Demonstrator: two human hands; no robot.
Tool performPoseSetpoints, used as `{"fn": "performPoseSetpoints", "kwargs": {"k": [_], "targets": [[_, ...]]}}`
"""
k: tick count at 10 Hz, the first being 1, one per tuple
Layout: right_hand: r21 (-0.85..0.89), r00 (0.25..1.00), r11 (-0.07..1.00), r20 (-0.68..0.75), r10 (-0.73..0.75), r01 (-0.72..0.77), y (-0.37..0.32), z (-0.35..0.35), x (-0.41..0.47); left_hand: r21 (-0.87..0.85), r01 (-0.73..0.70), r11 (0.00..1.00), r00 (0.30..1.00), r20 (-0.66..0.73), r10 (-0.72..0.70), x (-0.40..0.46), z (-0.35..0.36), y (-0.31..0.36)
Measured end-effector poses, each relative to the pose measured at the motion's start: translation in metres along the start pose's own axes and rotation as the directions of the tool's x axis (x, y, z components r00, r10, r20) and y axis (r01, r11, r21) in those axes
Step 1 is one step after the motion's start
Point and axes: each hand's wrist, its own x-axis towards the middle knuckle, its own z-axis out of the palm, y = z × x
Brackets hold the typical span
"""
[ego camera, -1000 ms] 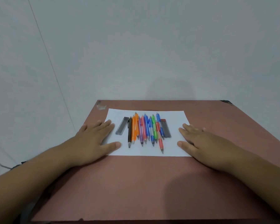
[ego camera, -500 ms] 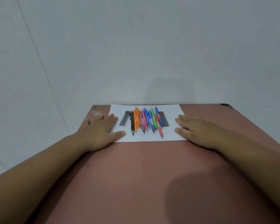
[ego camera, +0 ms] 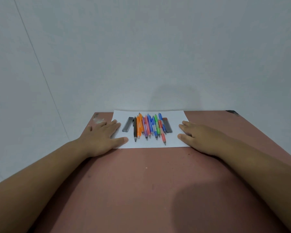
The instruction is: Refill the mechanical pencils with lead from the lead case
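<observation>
Several mechanical pencils (ego camera: 148, 127) in black, orange, purple, pink, blue, green and red lie side by side on a white sheet of paper (ego camera: 175, 121), tips toward me. A grey lead case (ego camera: 127, 124) lies left of the row, and a second dark lead case (ego camera: 167, 125) lies at its right. My left hand (ego camera: 102, 137) rests flat on the paper's left edge, fingers straight. My right hand (ego camera: 197, 136) lies flat on the paper's right edge. Neither hand touches a pencil or a case.
The paper lies at the far edge of a reddish-brown table (ego camera: 141, 190), right against a plain pale wall (ego camera: 141, 56). A white scuff mark (ego camera: 97, 119) sits at the table's far left corner. My head's shadow (ego camera: 200, 207) falls on the near table.
The camera has tilted up and back, so the table and paper now sit lower and farther in view. Both hands stay flat at the paper's sides.
</observation>
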Motion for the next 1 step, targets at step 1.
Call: {"fn": "performPoseSetpoints", "kwargs": {"k": [1], "targets": [[0.048, 0.999, 0.999, -0.047, -0.017, 0.020, -0.0007, 0.0014, -0.0033, -0.037, -0.042, 0.998, 0.999, -0.033, 0.041, -0.0036, -0.0035, 0.0028]]}}
